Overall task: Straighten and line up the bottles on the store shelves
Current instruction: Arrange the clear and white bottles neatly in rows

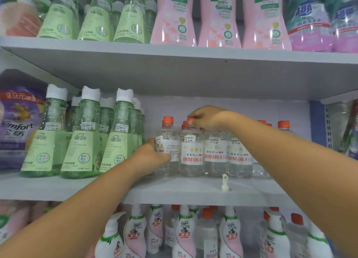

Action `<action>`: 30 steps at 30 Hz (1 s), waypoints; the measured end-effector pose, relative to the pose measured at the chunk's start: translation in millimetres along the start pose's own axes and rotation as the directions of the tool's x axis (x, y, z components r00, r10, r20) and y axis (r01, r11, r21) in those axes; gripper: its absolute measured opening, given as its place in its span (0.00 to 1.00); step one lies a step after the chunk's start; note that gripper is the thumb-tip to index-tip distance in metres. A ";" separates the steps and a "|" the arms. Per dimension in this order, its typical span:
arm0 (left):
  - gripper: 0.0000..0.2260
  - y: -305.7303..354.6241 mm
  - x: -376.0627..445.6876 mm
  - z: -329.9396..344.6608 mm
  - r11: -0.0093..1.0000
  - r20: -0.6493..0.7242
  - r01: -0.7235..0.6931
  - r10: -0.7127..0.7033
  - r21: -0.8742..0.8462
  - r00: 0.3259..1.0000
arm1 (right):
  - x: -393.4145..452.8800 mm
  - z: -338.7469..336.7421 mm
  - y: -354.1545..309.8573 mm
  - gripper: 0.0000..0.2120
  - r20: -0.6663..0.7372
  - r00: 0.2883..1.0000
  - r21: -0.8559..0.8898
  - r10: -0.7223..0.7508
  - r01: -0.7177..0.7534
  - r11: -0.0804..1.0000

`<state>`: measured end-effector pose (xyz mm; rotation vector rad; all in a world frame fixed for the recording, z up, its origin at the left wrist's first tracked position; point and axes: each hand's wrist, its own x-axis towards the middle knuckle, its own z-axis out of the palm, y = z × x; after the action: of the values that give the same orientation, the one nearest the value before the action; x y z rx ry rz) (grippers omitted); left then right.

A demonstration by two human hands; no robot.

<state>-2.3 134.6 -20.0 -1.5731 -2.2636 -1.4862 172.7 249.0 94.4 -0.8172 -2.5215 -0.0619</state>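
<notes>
Left hand (153, 157) grips body of leftmost clear plastic bottle with orange cap (167, 147), front row, middle white shelf (174, 191), near front edge; right hand (206, 118) pinches orange cap of neighbouring clear bottle (191, 151). Risk: cap-only grip tilts bottle, toppling touching row; loose white nozzle (225, 182) at front edge may fall

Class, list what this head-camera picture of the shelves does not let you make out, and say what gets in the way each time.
- Head view: cap of the second clear bottle, covered by the right hand.
- Label of the leftmost clear bottle, partly covered by the left hand.
- Rear orange-capped bottles, hidden behind the front row and the right arm.
- Top-shelf pink bottles, caps cut off by the frame's upper edge.
- Bottom-right bottles, blurred.
</notes>
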 end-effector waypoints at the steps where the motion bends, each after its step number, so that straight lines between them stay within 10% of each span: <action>1: 0.19 0.1 -1.1 0.1 1.000 -0.004 -0.005 0.005 0.006 1.000 | 2.9 2.8 1.9 0.18 -0.009 1.000 0.019 -0.008 0.008 1.000; 30: 0.31 -0.3 0.3 6.5 0.992 -0.107 -0.015 0.028 0.127 0.994 | 14.9 13.1 1.2 0.19 -0.129 0.991 -0.043 0.039 -0.045 0.998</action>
<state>0.4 139.3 -23.6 -1.4415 -2.2255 -1.3583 157.2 260.5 89.6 -0.8565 -2.3895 -0.1531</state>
